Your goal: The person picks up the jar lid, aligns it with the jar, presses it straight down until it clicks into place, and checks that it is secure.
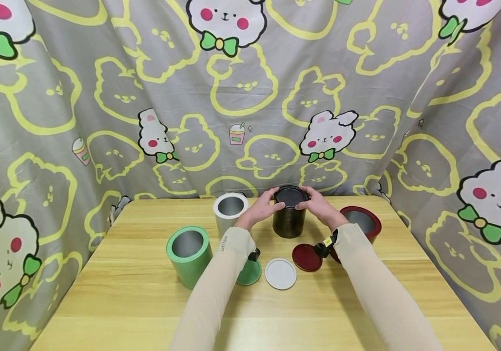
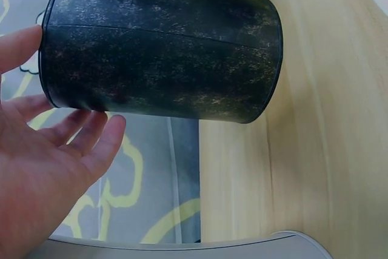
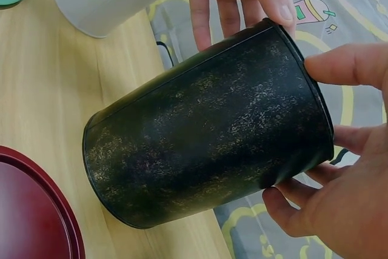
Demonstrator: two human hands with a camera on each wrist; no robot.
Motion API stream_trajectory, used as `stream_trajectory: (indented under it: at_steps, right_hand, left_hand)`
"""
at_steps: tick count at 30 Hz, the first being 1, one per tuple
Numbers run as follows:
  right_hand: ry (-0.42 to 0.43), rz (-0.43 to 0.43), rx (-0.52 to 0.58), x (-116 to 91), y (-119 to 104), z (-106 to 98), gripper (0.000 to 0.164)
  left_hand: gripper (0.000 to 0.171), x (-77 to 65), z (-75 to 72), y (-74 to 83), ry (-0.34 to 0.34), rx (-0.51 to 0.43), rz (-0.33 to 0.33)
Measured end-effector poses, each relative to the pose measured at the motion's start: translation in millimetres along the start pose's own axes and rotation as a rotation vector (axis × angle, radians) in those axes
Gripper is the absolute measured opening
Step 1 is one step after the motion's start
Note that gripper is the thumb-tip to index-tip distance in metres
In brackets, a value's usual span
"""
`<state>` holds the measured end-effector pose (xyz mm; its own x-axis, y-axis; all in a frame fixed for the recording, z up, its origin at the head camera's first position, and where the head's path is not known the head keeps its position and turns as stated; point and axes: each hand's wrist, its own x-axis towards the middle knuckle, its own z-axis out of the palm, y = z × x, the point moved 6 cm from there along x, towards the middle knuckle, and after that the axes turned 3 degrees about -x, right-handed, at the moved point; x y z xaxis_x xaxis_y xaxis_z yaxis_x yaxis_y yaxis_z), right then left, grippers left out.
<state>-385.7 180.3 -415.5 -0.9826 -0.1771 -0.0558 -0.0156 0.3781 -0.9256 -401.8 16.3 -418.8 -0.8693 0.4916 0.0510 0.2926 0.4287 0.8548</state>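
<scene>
A black canister point(image 1: 288, 225) with a mottled, worn-looking side stands upright toward the back of the table, with a black lid point(image 1: 291, 196) over its top. My left hand point(image 1: 264, 209) holds it from the left, thumb at the top rim and fingers round the upper side. From the right, my right hand point(image 1: 321, 207) grips the same rim, its thumb point(image 3: 342, 65) on the edge and its fingers bent against the wall. In the left wrist view, the canister side point(image 2: 163, 47) fills much of the picture.
Left of the black canister stand an open white canister point(image 1: 221, 222) and an open green canister point(image 1: 191, 270). An open dark red canister point(image 1: 375, 222) is at the right. Green point(image 1: 249, 274), white point(image 1: 280, 274) and red point(image 1: 307, 257) lids lie in front. A patterned curtain point(image 1: 250, 97) hangs behind.
</scene>
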Motion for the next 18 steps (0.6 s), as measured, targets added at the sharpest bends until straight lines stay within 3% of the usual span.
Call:
stream_trajectory:
  at_steps: [18]
  right_hand:
    - [0.011, 0.010, -0.034, 1.5, 1.2, 1.7, 0.079]
  left_hand:
    - [0.064, 3.6, 5.2, -10.0, 0.032, -0.049, -0.008]
